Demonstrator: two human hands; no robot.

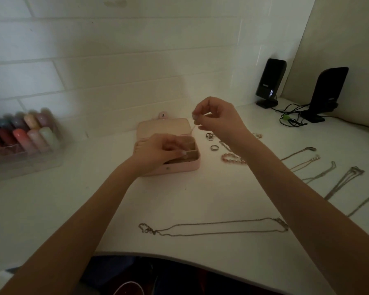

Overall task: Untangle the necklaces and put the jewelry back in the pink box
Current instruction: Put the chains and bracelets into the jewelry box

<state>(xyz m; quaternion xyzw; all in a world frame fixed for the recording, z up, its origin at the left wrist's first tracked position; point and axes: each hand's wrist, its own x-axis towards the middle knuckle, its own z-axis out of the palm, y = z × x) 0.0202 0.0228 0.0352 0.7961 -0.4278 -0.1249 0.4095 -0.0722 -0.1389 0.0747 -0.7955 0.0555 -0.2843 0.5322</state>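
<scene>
Right hand point(215, 116) pinches a thin gold chain point(193, 129); left hand point(158, 151) fingers curl inside the open pink box point(168, 165). Feed it in slowly so it doesn't re-knot.

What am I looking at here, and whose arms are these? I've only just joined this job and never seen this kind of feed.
There is no machine. One camera worn on a person's head looks down at their own bare arms over a white desk. The left hand reaches into an open pink box, fingers curled; what it holds is hidden. The right hand is raised and pinches a thin chain that hangs toward the box. On the desk lie a long necklace at the front, more necklaces at the right, rings and a beaded bracelet beside the box. Two black speakers stand at the back.
</scene>
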